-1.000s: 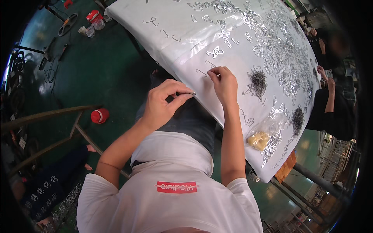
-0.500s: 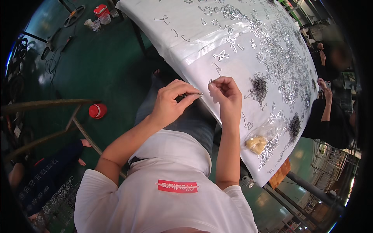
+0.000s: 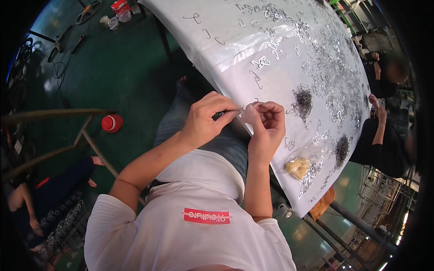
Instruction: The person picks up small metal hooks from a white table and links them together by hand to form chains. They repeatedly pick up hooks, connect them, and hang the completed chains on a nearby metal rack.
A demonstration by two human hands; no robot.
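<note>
Metal frame (image 3: 85, 123), standing over the green floor (image 3: 135, 81). Round red container (image 3: 111, 123), on that floor, well apart from the table and probably kept there to be out of the way. Left hand (image 3: 209, 118), over the person's lap, just beside the table edge; thumb and forefinger narrowed to a pinch on a small metal piece (image 3: 240, 110), only partly visible, presumably gripped at the tips so that its end stays exposed toward the other hand. Loose hooks (image 3: 256, 80), lying singly on the white-covered table (image 3: 230, 86), spaced apart and near the edge, seemingly for easy reach. Bent wire (image 3: 257, 100), its hooked end showing above the right fingertips, the rest hidden. Right hand (image 3: 267, 122), close by the left, thumb and forefinger drawn together on this wire, the other fingers curled, likely to leave the tips unobstructed. Clear plastic bag (image 3: 298, 168), yellow contents, resting by the near edge. Dark wire heap (image 3: 302, 104), within reach of the right hand, perhaps kept compact to separate it from the scattered silver hooks (image 3: 332, 77) beyond. Second dark heap (image 3: 342, 151), further right. Co-worker's hand (image 3: 382, 115), at the far edge, contents unclear.
</note>
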